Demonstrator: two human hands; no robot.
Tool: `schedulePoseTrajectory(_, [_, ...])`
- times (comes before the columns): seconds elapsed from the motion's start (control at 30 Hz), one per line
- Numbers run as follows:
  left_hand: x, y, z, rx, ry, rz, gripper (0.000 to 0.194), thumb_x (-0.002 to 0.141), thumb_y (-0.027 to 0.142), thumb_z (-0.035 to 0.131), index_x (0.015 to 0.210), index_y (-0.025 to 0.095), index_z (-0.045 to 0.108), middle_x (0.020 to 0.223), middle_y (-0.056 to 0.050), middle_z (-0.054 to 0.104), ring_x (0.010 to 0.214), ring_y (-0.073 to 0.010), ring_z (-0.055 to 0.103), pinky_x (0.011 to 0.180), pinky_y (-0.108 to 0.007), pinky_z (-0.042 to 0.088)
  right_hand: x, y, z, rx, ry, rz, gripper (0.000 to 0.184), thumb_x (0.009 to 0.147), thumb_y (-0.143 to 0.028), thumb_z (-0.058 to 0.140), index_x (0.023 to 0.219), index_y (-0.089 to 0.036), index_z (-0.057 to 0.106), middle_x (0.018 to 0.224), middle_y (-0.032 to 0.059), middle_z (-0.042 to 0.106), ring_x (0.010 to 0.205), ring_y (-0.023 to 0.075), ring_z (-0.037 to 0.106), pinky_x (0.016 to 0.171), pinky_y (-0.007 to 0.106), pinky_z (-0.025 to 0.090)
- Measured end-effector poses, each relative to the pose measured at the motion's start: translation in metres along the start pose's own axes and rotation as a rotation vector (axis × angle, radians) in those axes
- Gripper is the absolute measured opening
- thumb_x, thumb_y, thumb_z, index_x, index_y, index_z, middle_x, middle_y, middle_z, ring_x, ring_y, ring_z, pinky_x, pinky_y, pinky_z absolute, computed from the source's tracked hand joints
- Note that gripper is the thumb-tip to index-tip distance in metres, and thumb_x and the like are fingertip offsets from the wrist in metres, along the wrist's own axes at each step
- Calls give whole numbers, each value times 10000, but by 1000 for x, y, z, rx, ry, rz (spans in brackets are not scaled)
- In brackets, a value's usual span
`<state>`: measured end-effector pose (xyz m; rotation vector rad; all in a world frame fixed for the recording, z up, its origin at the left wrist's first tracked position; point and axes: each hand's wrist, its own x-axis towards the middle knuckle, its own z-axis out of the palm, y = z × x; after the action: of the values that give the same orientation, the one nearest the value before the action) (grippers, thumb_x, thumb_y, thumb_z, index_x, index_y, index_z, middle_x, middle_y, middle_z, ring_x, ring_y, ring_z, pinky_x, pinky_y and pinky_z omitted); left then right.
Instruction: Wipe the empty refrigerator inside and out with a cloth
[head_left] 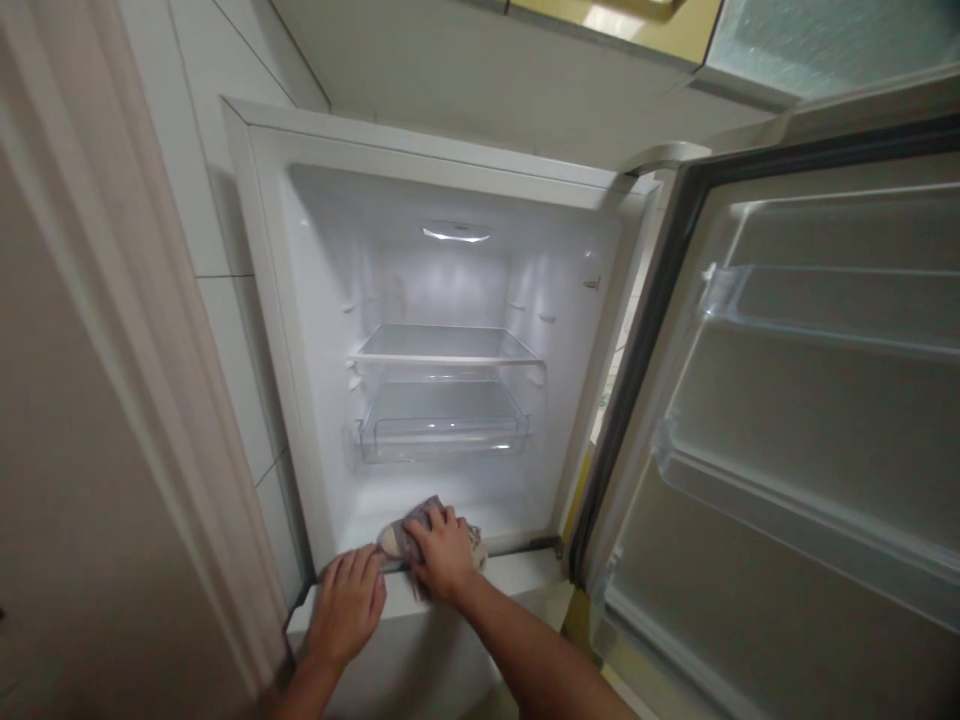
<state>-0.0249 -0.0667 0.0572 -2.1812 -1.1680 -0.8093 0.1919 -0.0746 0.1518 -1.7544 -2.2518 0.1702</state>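
A crumpled grey-and-beige cloth (403,540) lies on the front of the fridge's bottom floor, at the lower edge of the opening. My right hand (444,553) is over it, fingers bent and pressing the cloth down. To the left, my left hand (347,603) lies on the ledge below the opening, its fingers stretched out and holding nothing; its fingertips come close to the cloth. Around both hands is the white fridge compartment (450,495), with its inside lit. Part of the cloth is hidden under my right hand.
Above the hands sit a glass shelf (450,343) and a clear drawer (442,440). The fridge door (795,400) stands wide on the right, with clear door racks (750,500). A tiled wall (244,330) and a pale door frame (150,300) are close on the left.
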Motion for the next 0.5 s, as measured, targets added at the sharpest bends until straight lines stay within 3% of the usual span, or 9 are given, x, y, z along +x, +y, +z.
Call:
schedulePoseTrajectory(0.07, [-12,4,3,16,39,-6,352,1055,249,480,1231,158,771,1271,-126,790,1197,-301,685,1140,-474,439,1,-8,-20,6,-6,-1,593,869,-392,815,1440,-438,661,1433,102,624,1323,417,609,1022,593,566])
schedulePoseTrajectory(0.13, [-27,5,10,9,40,-1,394,1081,322,475,1301,166,763,1329,-118,788,1246,-298,686,1161,-474,437,7,-26,-57,21,55,-110,610,896,-402,804,1480,-435,629,1414,75,629,1290,361,611,1028,531,573])
schedulePoseTrajectory(0.27, [-50,1,26,-48,-102,4,502,1074,572,542,1403,249,742,1404,-71,778,1266,-288,710,1134,-473,480,40,-93,-175,11,479,-401,731,954,-479,792,1624,-423,504,1630,71,463,1394,326,480,1137,498,514])
schedulePoseTrajectory(0.33, [-55,-2,33,-71,-181,-1,599,1018,698,595,1423,280,741,1422,-74,772,1284,-305,714,1144,-481,495,67,-131,-238,-26,708,-445,705,985,-480,760,1637,-411,499,1710,66,355,1477,341,391,1192,506,469])
schedulePoseTrajectory(0.4, [-58,-4,37,-82,-256,-42,640,974,746,640,1418,300,750,1423,-79,772,1295,-323,715,1162,-494,504,97,-163,-286,-55,838,-429,632,1043,-465,681,1644,-413,490,1756,53,276,1520,361,334,1194,536,468])
schedulePoseTrajectory(0.47, [-61,-6,42,-98,-326,-83,636,960,754,658,1401,310,765,1409,-84,778,1291,-338,720,1166,-506,520,123,-185,-307,-58,870,-407,604,1063,-461,649,1643,-409,493,1756,63,271,1487,378,368,1143,551,510])
schedulePoseTrajectory(0.5, [-63,-7,44,-111,-362,-93,632,963,757,652,1398,314,769,1405,-87,780,1289,-345,722,1163,-512,531,132,-191,-306,-51,870,-396,605,1062,-459,651,1644,-410,494,1753,72,276,1462,381,395,1119,549,527])
